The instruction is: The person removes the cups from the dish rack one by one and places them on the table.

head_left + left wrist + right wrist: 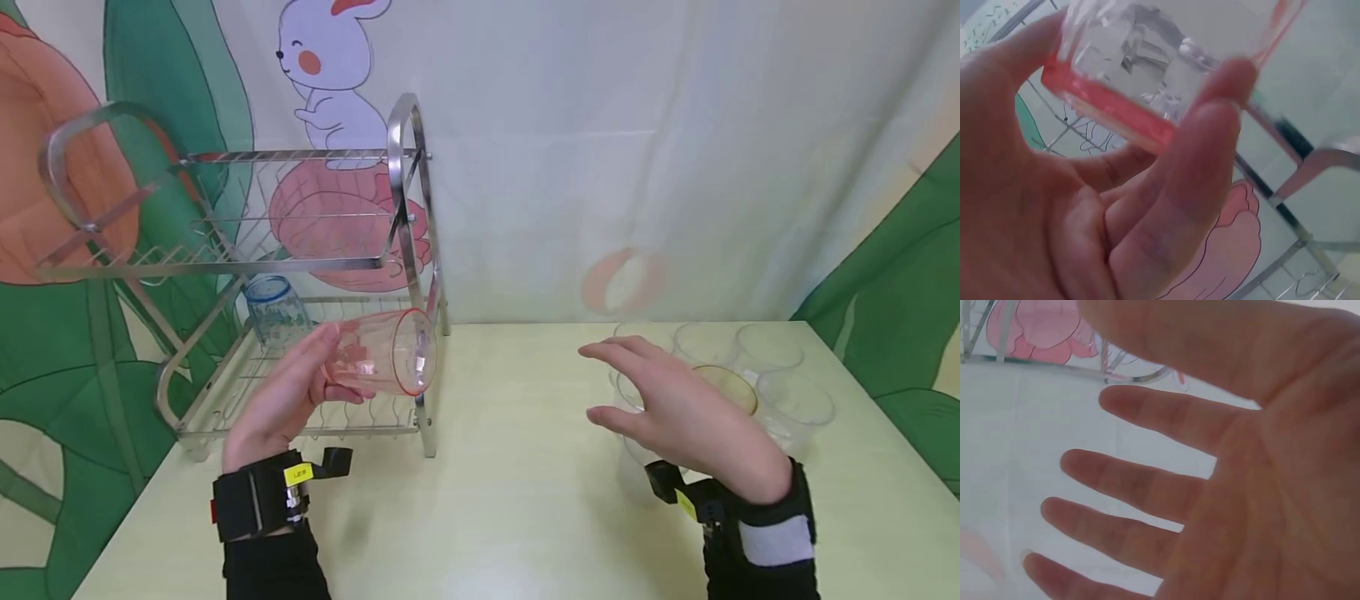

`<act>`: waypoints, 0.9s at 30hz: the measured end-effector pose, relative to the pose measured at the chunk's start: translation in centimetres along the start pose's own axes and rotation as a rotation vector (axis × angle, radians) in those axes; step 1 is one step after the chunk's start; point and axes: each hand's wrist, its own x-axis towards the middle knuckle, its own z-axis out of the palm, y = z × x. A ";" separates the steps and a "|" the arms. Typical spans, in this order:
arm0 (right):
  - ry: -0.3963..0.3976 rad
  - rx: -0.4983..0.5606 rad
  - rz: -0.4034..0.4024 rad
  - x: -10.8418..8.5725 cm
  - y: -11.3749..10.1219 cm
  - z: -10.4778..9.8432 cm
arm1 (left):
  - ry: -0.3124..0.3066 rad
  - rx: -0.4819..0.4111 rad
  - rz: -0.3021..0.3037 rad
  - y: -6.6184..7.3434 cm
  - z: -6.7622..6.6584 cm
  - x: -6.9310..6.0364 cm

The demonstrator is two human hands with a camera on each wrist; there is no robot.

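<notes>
My left hand grips a clear pink glass by its base end, tilted on its side with the rim facing right, in front of the wire rack. In the left wrist view the fingers curl round the thick pink base of the glass. A blue-rimmed glass stands on the rack's lower shelf, behind the left hand. My right hand hovers before a group of clear glasses, holding nothing. The right wrist view shows its fingers spread and straight.
A two-tier metal dish rack stands at the left of the pale table. Among the glasses on the right is one with a yellowish rim. A white curtain with printed cartoon figures hangs behind the table.
</notes>
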 end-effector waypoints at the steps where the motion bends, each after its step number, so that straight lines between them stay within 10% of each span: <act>1: 0.009 0.005 -0.017 0.0 -0.2 0.1 | -0.031 -0.007 0.015 0.0 0.1 0.0; 27: 0.190 0.114 -0.244 1.5 -3.3 2.4 | -0.212 0.034 0.014 -0.4 7.3 3.2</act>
